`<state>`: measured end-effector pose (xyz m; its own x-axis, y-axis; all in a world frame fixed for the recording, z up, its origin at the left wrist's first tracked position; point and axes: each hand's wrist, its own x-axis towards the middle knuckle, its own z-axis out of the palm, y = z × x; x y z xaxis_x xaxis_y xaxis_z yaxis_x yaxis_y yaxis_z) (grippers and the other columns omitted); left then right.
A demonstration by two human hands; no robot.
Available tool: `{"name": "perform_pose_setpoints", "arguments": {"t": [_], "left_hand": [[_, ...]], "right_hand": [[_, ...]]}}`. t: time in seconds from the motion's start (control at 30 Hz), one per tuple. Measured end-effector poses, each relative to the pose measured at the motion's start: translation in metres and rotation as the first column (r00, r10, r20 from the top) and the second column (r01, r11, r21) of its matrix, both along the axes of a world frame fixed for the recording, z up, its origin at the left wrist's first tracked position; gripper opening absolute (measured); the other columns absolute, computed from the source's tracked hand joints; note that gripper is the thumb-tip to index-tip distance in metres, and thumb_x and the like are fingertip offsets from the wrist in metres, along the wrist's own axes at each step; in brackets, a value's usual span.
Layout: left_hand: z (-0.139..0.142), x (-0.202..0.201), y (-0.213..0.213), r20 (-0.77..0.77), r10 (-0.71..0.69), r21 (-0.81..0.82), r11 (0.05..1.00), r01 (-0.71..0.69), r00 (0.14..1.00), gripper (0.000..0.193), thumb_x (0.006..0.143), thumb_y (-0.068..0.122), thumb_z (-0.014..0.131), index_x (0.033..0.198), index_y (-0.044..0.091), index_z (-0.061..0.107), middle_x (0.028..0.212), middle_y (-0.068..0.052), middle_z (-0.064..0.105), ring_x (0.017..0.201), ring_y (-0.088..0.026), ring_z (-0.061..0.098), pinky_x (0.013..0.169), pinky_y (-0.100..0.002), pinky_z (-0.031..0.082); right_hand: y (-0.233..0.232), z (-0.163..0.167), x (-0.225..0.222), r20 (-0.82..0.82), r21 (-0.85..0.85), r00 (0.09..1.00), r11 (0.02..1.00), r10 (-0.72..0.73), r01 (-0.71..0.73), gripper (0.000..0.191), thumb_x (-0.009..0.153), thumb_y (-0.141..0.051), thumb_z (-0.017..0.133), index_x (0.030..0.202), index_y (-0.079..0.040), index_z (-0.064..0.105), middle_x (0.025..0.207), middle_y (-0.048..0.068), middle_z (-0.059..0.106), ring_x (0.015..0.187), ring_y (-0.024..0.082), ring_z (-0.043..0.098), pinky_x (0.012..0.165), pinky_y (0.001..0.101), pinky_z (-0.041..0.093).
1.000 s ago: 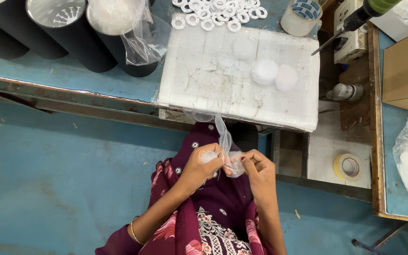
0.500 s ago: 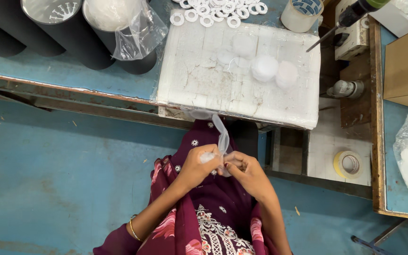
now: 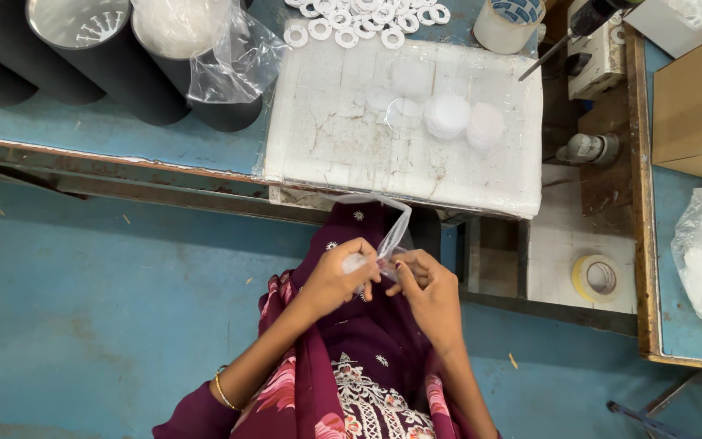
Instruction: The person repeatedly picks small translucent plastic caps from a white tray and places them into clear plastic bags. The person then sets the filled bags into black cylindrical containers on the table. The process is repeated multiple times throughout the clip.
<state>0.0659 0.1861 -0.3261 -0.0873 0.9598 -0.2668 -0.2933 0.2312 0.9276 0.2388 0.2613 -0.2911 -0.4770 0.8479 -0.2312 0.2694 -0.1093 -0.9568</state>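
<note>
Both hands pinch a small clear plastic bag (image 3: 389, 241) held over the lap, left hand (image 3: 336, 276) and right hand (image 3: 426, 286) meeting at its lower end, its length rising away toward the white board (image 3: 327, 130) on the bench.

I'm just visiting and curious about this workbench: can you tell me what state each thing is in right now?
Left hand: closed on a small white piece at the clear bag.
Right hand: pinching the clear plastic bag.
Clear plastic bag: held up, crumpled, mouth open.
White round pads: stacked on the white slab.
White slab: lying flat, surface cracked.
White rings: loose, scattered.
Black tubes: upright, one lined with plastic.
Tape roll: lying flat.
Cardboard box: closed.
</note>
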Motion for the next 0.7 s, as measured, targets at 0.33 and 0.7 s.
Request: {"name": "perform_pose_setpoints", "arguments": {"t": [0.33, 0.7], "left_hand": [[-0.020, 0.029, -0.002, -0.060, 0.031, -0.059, 0.998, -0.034, 0.998, 0.012, 0.093, 0.014, 0.063, 0.086, 0.005, 0.064, 0.078, -0.004, 0.074, 0.054, -0.004, 0.059, 0.043, -0.020, 0.041], [-0.002, 0.007, -0.003, 0.092, -0.029, -0.135, 0.990, 0.041, 0.995, 0.018, 0.096, 0.023, 0.061, 0.085, 0.008, 0.063, 0.083, -0.003, 0.074, 0.059, -0.005, 0.067, 0.039, -0.018, 0.033]], "right_hand": [[-0.002, -0.018, 0.010, -0.063, 0.104, 0.998, 0.994, -0.022, 0.028, 0.016, 0.100, -0.010, 0.063, 0.103, 0.003, 0.072, 0.090, 0.004, 0.077, 0.082, 0.004, 0.066, 0.074, 0.0224, 0.053], [0.023, -0.022, 0.032, -0.158, 0.060, 0.982, 0.991, -0.108, 0.119, 0.018, 0.101, -0.009, 0.063, 0.102, 0.005, 0.075, 0.089, 0.006, 0.076, 0.081, 0.007, 0.068, 0.077, 0.0219, 0.054]]}}
